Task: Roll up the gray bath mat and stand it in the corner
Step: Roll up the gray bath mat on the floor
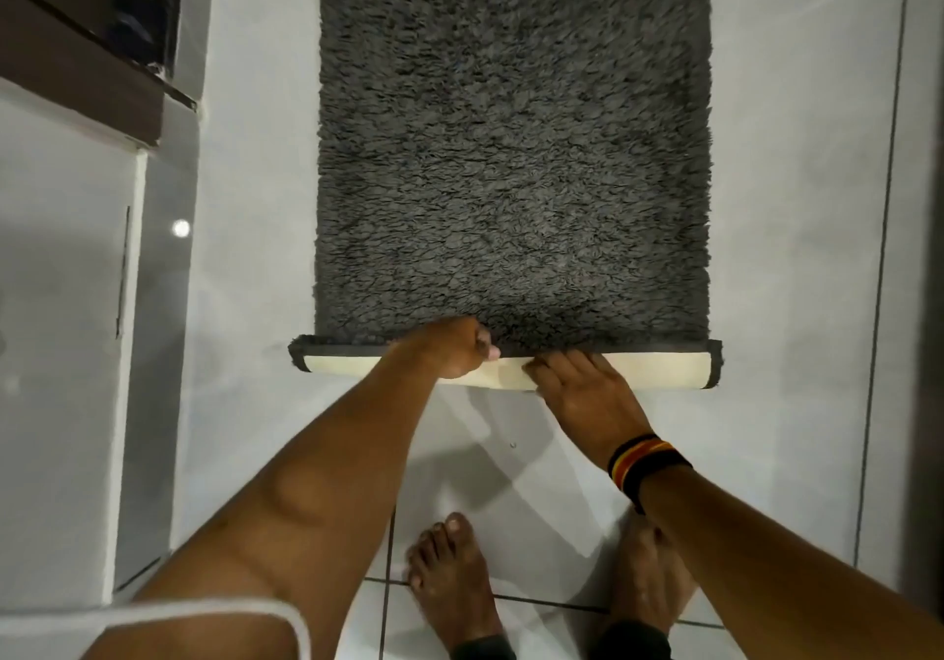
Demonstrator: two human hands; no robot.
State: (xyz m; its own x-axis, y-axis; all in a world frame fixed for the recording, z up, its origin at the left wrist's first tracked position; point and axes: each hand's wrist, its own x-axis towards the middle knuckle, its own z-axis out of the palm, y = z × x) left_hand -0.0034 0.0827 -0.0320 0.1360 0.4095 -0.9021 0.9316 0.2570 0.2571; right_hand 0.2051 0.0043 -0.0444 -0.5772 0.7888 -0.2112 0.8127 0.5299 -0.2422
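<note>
The gray shaggy bath mat [513, 149] lies flat on the white tiled floor and runs away from me past the top of the view. Its near edge is turned over into a low roll [659, 368] that shows the cream backing. My left hand [449, 350] grips the roll left of its middle, fingers curled over the fold. My right hand [582, 389] presses flat on the roll just right of the middle, fingers spread. A striped black, red and yellow band circles my right wrist.
My bare feet [449, 578] stand on the tiles just behind the roll. A white cabinet [66, 353] with a dark brown top [71, 62] lines the left side. White tiled floor [797, 251] flanks the mat on both sides.
</note>
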